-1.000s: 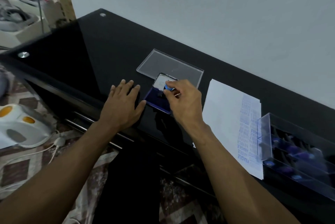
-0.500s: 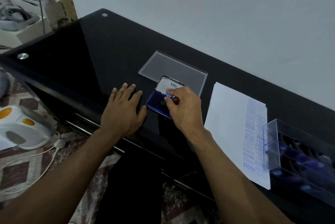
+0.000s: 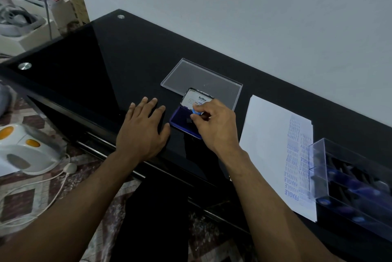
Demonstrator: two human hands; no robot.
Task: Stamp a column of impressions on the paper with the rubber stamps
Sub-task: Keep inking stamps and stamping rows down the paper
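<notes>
Right hand [image 3: 214, 126]: pinches blue-topped rubber stamp [image 3: 196, 111] over blue ink pad [image 3: 182, 120].
Pad lid label: "Artline".
Left hand [image 3: 142, 130]: flat, fingers straight, on black table [image 3: 127, 66].
Paper [image 3: 267, 134]: "SAMPLE", "AIR MAIL", "FRAGILE".

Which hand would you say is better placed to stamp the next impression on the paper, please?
The right hand, probably: it already pinches the stamp over the ink pad, and the paper lies on its side. The left hand rests flat on the table.

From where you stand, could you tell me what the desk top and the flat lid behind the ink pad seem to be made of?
Desk top: likely glossy black glass; it mirrors the wall and has round metal fixings.
Flat lid: clear hard plastic, probably acrylic; the desk shows through and its edges catch light.
</notes>
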